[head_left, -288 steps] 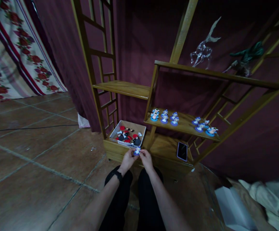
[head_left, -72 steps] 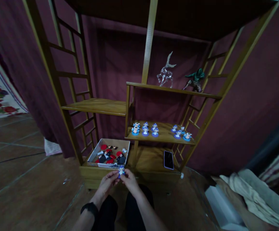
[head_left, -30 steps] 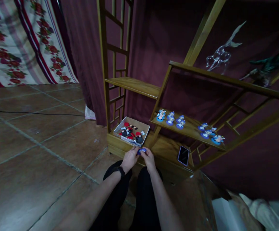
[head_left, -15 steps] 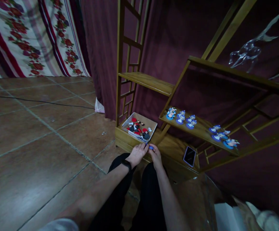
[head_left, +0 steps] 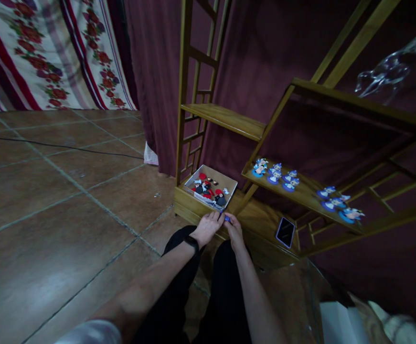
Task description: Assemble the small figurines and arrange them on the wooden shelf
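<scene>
My left hand (head_left: 208, 227) and my right hand (head_left: 234, 231) meet in front of the low wooden ledge, fingertips almost touching. A small purple-blue figurine piece (head_left: 227, 219) shows between them, pinched by my right fingers. My left fingers are bent closed around the other side of it; most of what they grip is hidden. Just beyond my hands stands an open cardboard box (head_left: 229, 195) holding red, black and white figurine pieces (head_left: 205, 188). Several blue and purple figurines on round bases (head_left: 274, 174) stand on the slanting shelf to the right.
A phone (head_left: 285, 232) lies on the lower wooden ledge (head_left: 258, 217), right of my hands. Shelf posts (head_left: 184, 95) and an upper shelf (head_left: 225, 119) rise behind the box. A clear glass animal ornament (head_left: 385, 74) stands high right. A black cable (head_left: 60, 146) crosses the tiled floor.
The view has shifted slightly, so the shelf's upper part and figurines appear farther right. My hands stay together around the purple-blue piece, with hardly any visible movement.
</scene>
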`<state>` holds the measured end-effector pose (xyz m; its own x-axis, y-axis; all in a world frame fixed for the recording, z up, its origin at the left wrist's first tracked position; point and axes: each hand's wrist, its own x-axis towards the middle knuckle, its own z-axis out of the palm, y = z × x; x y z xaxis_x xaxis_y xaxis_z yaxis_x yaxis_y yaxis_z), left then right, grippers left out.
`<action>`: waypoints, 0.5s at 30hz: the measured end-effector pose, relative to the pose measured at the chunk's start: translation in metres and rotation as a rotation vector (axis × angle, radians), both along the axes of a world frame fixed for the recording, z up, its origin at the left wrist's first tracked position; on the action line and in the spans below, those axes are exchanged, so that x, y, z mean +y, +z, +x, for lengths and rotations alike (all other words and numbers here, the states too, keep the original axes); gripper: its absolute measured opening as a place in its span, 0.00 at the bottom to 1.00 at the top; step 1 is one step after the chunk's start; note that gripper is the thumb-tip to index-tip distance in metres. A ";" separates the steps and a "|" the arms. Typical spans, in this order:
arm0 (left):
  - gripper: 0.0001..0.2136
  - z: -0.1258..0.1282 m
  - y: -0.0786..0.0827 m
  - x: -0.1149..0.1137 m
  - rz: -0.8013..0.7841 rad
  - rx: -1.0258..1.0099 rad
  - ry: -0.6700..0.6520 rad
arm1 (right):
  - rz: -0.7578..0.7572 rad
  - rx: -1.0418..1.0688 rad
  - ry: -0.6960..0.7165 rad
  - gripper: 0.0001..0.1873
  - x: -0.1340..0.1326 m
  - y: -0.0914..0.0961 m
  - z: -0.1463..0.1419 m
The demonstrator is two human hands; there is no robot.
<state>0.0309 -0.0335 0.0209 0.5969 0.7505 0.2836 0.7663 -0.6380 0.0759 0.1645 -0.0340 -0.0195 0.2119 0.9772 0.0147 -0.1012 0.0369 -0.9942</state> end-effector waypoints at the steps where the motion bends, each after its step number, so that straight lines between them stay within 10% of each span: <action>1: 0.18 0.000 0.000 0.000 -0.008 -0.003 0.001 | 0.001 -0.001 0.003 0.18 0.000 0.000 0.000; 15: 0.18 -0.004 -0.017 0.021 -0.386 -0.576 -0.037 | -0.040 -0.020 0.008 0.18 0.001 -0.004 -0.003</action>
